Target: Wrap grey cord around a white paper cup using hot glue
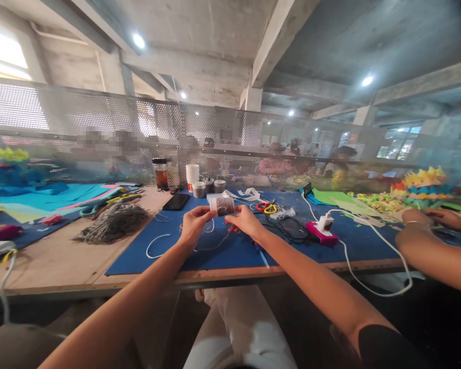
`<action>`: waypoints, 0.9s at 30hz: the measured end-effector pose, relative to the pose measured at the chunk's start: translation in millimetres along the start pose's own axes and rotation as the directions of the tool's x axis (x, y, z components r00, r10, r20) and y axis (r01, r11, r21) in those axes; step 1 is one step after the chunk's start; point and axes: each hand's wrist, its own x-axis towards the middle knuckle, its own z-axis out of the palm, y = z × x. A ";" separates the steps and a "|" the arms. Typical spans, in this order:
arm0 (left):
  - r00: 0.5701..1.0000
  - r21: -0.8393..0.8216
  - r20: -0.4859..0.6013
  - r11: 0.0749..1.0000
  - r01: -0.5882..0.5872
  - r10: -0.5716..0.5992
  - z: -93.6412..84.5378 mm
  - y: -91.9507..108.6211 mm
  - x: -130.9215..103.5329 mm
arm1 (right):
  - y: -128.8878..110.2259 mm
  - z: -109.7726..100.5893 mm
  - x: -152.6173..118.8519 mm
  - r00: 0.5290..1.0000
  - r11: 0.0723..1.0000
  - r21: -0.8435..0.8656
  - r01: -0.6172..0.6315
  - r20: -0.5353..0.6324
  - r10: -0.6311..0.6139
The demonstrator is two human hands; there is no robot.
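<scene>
A small paper cup (222, 206) is held on its side above the blue mat. It looks pale with greyish-brown bands around it, too small to make out clearly. My left hand (195, 224) grips its left end between thumb and fingers. At the cup's right end my right hand (246, 223) has its fingers closed against the lower edge; whether a strand is also pinched there is hidden. Below the hands a thin white cord (157, 246) curls over the mat. Red-and-yellow handled scissors (267, 207) lie just beyond my right hand.
Several cups (198, 189) stand at the back beside a jar of dark drink (160, 175) and a black phone (175, 201). Grey yarn (113, 223) is heaped at left. A magenta power strip (321, 233) with white cable sits right, near another person's arm (434, 246).
</scene>
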 end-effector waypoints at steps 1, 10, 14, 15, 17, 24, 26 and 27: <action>1.000 0.009 -0.010 1.000 -0.001 0.001 -0.3 -0.5 0.2 | 0.6 -2.4 1.1 1.000 0.998 -0.059 0.017 -0.016 -0.018; 1.000 0.107 0.025 0.994 -0.016 0.013 -1.5 -7.5 1.8 | -11.4 -24.6 1.6 0.874 0.762 -0.608 0.221 -0.223 -0.432; 1.000 0.134 0.028 0.991 -0.007 0.003 -0.5 -5.2 0.2 | -20.2 -28.4 2.7 0.829 0.644 -0.716 0.270 -0.167 -0.533; 1.000 0.144 0.027 0.990 -0.006 0.002 -0.2 -4.7 -0.1 | -22.5 -30.0 2.6 0.830 0.614 -0.738 0.280 -0.135 -0.540; 1.000 0.159 0.026 0.987 -0.007 0.003 0.5 -3.9 -0.4 | -27.6 -33.8 1.6 0.827 0.556 -0.775 0.301 -0.079 -0.557; 0.998 0.150 0.058 0.989 0.011 -0.020 2.9 -1.9 -1.6 | -44.1 -40.8 0.5 0.786 0.489 -0.793 0.363 -0.022 -0.618; 0.998 0.144 0.065 0.989 0.010 -0.020 3.4 -1.4 -2.2 | -45.1 -39.6 3.4 0.780 0.494 -0.788 0.368 -0.028 -0.626; 0.997 0.142 0.072 0.990 0.009 -0.020 3.5 -1.2 -2.5 | -44.8 -38.7 5.2 0.777 0.498 -0.784 0.370 -0.032 -0.628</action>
